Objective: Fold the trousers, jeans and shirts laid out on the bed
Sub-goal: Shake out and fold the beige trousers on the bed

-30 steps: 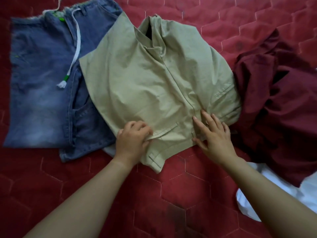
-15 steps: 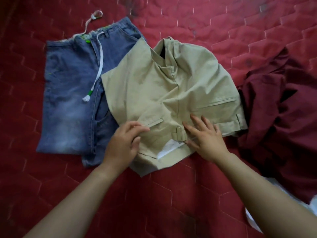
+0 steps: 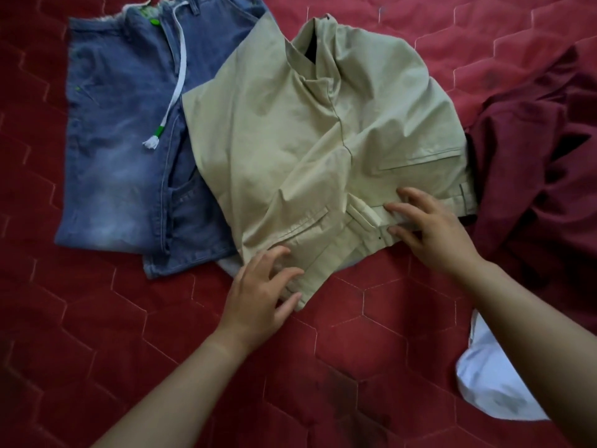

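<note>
Bed: a red quilted cover (image 3: pixel 371 318) stitched in hexagons fills the view; every garment lies on it.
Khaki trousers (image 3: pixel 307 130): folded to a short bundle at centre, waistband toward 6 o'clock, overlapping the jeans' edge at 9 o'clock. Light woven cotton by the look of it, soft and limp, likely to hold a crease; the firmer waistband seems the best place to take hold.
Jeans (image 3: pixel 122 140): folded flat at 10 o'clock, white drawstring on top. Probably heavier and stiffer.
Maroon garment (image 3: pixel 533 176): crumpled at 3 o'clock, cut off by the frame; shirt or trousers, cannot tell.
White cloth (image 3: pixel 491 383): at 5 o'clock, partly behind the right forearm, its kind unclear.
Left hand (image 3: pixel 258 295): fingers spread, resting on the waistband corner, gripping nothing.
Right hand (image 3: pixel 429 227): fingers splayed, pressing the waistband flat by a belt loop.
</note>
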{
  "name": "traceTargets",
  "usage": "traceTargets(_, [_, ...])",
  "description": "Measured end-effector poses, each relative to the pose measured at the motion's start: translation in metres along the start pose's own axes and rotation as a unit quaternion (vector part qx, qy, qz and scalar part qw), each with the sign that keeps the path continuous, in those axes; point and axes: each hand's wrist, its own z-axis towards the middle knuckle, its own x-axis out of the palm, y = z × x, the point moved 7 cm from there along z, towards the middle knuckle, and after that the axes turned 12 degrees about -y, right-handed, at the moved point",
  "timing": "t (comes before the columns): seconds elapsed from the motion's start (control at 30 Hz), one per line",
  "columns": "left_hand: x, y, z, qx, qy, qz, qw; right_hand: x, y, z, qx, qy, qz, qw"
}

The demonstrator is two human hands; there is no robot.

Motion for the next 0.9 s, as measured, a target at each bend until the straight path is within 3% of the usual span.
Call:
traceTargets(0.13, [0.025, 0.0, -0.005, 0.038, 0.093, 0.098, 0.99, 0.008, -0.011, -0.018, -0.004, 0.009, -0.006, 1.0])
traceTargets(0.23, [0.027, 0.006, -0.002, 0.051, 0.089, 0.092, 0.99, 0.01, -0.02, -0.027, 0.008, 0.016, -0.022, 1.0])
traceTargets(0.37, [0.007, 0.004, 0.012, 0.029, 0.007, 0.016, 0.999, 0.005, -0.014, -0.027, 0.017, 0.001, -0.008, 1.0])
traceTargets(0.53, [-0.067, 0.005, 0.034, -0.092, -0.156, -0.083, 0.98, -0.025, 0.023, -0.023, 0.014, -0.031, 0.01, 0.999])
traceTargets(0.63, [-0.136, -0.022, 0.054, -0.038, -0.229, -0.095, 0.968, -0.047, 0.066, -0.017, -0.006, -0.023, 0.004, 1.0])
traceTargets(0.73, [-0.216, -0.057, 0.076, 0.017, -0.273, -0.098, 0.957, -0.077, 0.101, -0.006, 0.031, -0.029, -0.014, 0.999])
traceTargets(0.83, [-0.311, -0.081, 0.085, 0.02, -0.339, -0.114, 0.933, -0.121, 0.128, 0.012, 0.079, -0.053, -0.02, 0.995])
traceTargets(0.9, [-0.374, -0.09, 0.085, 0.016, -0.378, -0.122, 0.918, -0.151, 0.157, 0.023, 0.089, -0.062, 0.043, 0.993])
